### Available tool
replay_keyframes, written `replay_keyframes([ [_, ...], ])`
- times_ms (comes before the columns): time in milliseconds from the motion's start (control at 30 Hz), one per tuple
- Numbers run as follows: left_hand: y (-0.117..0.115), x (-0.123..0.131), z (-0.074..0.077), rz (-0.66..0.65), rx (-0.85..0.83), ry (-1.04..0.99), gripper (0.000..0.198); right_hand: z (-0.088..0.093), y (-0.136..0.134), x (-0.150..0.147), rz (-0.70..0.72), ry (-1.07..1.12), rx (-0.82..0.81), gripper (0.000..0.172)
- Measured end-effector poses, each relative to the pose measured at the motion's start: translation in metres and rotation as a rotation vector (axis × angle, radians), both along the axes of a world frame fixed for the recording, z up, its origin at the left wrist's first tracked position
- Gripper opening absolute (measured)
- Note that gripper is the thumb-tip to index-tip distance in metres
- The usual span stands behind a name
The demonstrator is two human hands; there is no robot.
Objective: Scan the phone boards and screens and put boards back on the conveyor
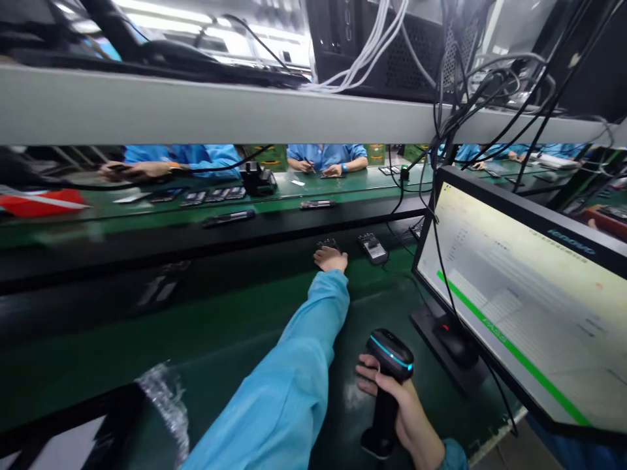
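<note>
My left hand [330, 259] reaches far forward in a blue sleeve and rests on a small dark device [327, 245] at the edge of the black conveyor belt [147, 267]; its fingers are hidden beyond the knuckles. My right hand [399, 405] is closed round the grip of a black handheld barcode scanner [389, 365] with a blue light strip, held upright above the green mat [220, 352]. A second dark device [373, 248] lies just right of the left hand.
A Lenovo monitor [529, 300] showing a green PASS bar stands at the right on its stand [448, 339]. Cables hang from the grey shelf [245, 111] overhead. Several phones lie on the far green bench, where people in blue sleeves work. A black tray [73, 437] sits bottom left.
</note>
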State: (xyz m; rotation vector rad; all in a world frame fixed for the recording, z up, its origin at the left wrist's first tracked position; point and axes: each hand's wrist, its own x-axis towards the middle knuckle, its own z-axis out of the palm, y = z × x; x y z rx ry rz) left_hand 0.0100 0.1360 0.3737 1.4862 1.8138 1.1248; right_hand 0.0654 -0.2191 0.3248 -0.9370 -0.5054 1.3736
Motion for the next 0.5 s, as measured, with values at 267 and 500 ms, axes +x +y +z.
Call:
replay_keyframes([
  [267,-0.055,-0.121,-0.029,-0.276,0.056,-0.795,0.054,0.002,-0.001,-0.004,0.031,-0.073,0.048,0.035],
  [500,-0.177,-0.189,-0.058,-0.604,0.160,-1.858,0.083,0.010,-0.008,-0.032,0.257,-0.088,0.092,0.031],
])
